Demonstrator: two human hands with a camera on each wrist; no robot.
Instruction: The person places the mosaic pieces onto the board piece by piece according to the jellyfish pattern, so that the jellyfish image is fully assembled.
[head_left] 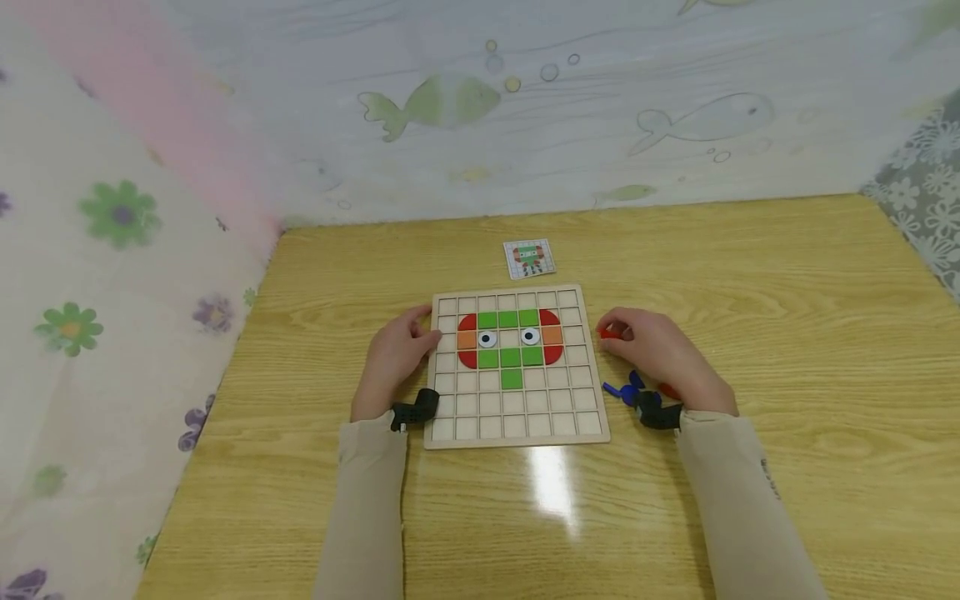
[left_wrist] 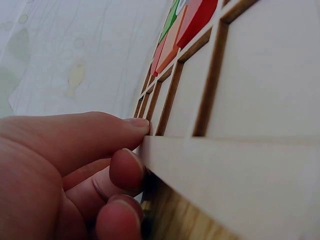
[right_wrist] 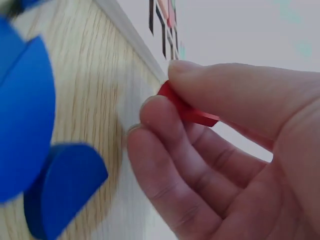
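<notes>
A square wooden grid board (head_left: pixel 465 403) lies on the table, with green, red and orange pieces and two eye discs (head_left: pixel 530 336) set in its cells as a face. At its left edge my left hand (head_left: pixel 395 352) grips the rim, the thumb (left_wrist: pixel 132 125) on top and curled fingers against the side. Just off the board's right edge, my right hand (head_left: pixel 660 340) pinches a red piece (right_wrist: pixel 192 112) between thumb and fingers, above the table. Below that hand lie several blue pieces (right_wrist: pixel 75 182), some rounded, partly hidden by the wrist camera.
Behind the board lies a small picture card (head_left: pixel 529 258) showing a similar face on a grid. Another red piece (head_left: pixel 667 390) lies by the right wrist. A wall with painted fish (head_left: pixel 442 104) stands along the table's (head_left: pixel 360 262) back edge.
</notes>
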